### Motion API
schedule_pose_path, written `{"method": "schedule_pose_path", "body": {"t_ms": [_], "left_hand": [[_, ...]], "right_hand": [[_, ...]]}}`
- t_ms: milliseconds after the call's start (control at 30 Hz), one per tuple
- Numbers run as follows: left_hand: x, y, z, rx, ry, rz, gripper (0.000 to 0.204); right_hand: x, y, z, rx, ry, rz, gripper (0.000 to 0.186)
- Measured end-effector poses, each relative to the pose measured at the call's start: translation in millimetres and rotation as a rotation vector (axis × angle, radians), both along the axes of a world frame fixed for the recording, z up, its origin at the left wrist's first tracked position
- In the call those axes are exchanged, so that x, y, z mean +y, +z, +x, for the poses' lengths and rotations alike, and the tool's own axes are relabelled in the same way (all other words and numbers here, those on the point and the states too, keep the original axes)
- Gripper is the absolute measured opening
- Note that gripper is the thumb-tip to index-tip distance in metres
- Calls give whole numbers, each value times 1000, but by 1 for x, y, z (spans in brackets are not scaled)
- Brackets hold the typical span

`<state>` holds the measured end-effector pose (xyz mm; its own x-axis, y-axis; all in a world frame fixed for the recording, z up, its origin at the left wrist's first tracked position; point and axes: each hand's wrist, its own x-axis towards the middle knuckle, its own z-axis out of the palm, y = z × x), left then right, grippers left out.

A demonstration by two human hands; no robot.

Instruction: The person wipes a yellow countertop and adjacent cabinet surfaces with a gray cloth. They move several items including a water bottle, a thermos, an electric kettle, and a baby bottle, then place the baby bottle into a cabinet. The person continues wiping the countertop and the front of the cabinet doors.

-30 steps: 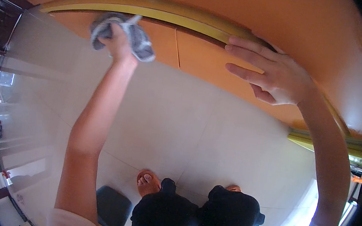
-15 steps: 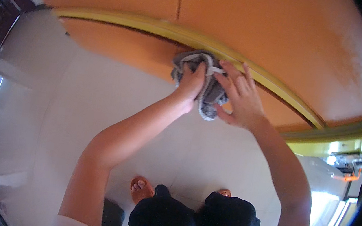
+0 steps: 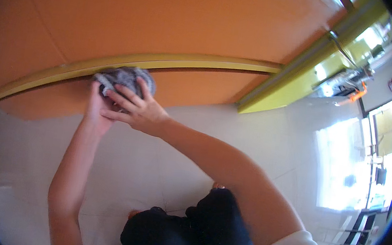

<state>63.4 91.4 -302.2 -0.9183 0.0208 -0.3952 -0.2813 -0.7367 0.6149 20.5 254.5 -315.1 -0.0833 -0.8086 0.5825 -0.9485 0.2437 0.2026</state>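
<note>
A bunched grey cloth [image 3: 135, 77] with a pale edge is against the yellow edge strip [image 3: 174, 61] of an orange cabinet. My left hand [image 3: 97, 105] grips the cloth from the lower left, with part of its fingers hidden. From the right, my right hand [image 3: 141, 111] reaches across the cloth's lower side. Its fingers are bent over the cloth and overlap my left hand. Both hands are close together, just below the strip.
Broad orange panels [image 3: 170, 11] fill the top, with an orange base panel [image 3: 200, 88] under the strip. A yellow-green cabinet side [image 3: 278, 91] stands at the right. Beyond it are a bright window [image 3: 342, 165] and an orange object [image 3: 356, 95]. Pale tiled floor [image 3: 191, 161] lies below.
The view has swung to the right, bringing the green cabinet side and window further in. The cloth and both hands now appear further left, and my right hand has closed in on the cloth.
</note>
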Motion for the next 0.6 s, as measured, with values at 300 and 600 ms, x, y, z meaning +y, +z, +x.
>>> {"method": "schedule_pose_path", "body": {"t_ms": [300, 600], "left_hand": [[-11, 30, 47, -119, -65, -169, 47], [-44, 43, 141, -189, -67, -520, 43]], "right_hand": [[14, 17, -42, 325, 71, -12, 34], [125, 37, -82, 247, -19, 11, 27]]}}
